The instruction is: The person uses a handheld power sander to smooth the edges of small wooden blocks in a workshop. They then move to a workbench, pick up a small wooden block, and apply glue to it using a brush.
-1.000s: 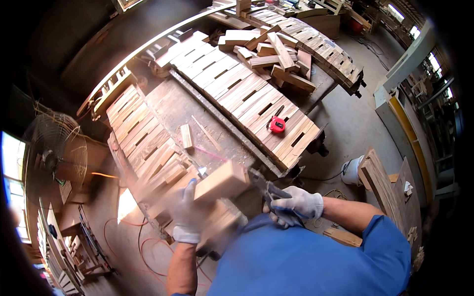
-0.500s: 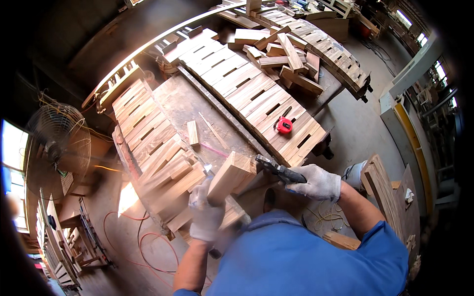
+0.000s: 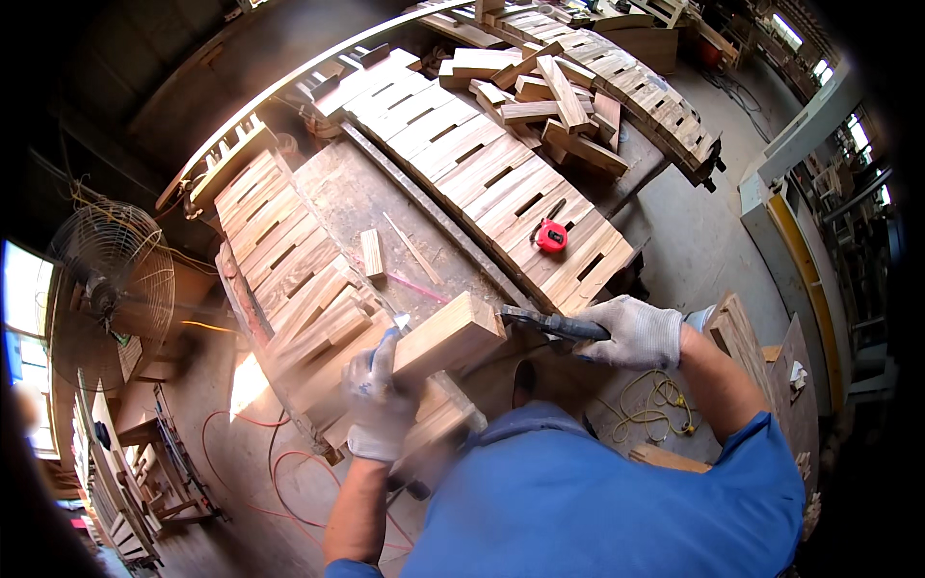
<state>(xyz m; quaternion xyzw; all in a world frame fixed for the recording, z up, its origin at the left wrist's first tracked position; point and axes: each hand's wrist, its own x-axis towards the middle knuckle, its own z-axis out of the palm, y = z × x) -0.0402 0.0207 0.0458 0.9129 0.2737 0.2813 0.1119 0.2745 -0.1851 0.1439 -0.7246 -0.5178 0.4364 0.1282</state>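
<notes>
My left hand (image 3: 378,400), in a pale work glove, is closed around a thick light-wood block (image 3: 443,337) tilted above the near end of the left row of boards. My gloved right hand (image 3: 631,332) grips the dark handle of a hammer (image 3: 559,325). Its black head is beside the block's right end; I cannot tell whether they touch. Below the block lies another loose wood piece (image 3: 438,414). A row of slotted boards (image 3: 275,226) stretches away on the left, and a second slotted row (image 3: 482,173) runs beyond the bench's bare strip.
A red tape measure (image 3: 551,236) sits on the second row. Loose blocks (image 3: 568,96) are heaped behind it. A short block (image 3: 372,253) lies on the bench surface (image 3: 347,193). A caged fan (image 3: 111,260) stands left; a red hose (image 3: 279,472) and yellow cord (image 3: 660,400) cross the floor.
The block in my left hand has tipped from steeply slanted to flatter, its raised end shifting slightly right. My right hand has moved right and slightly up, with the hammer lying more level.
</notes>
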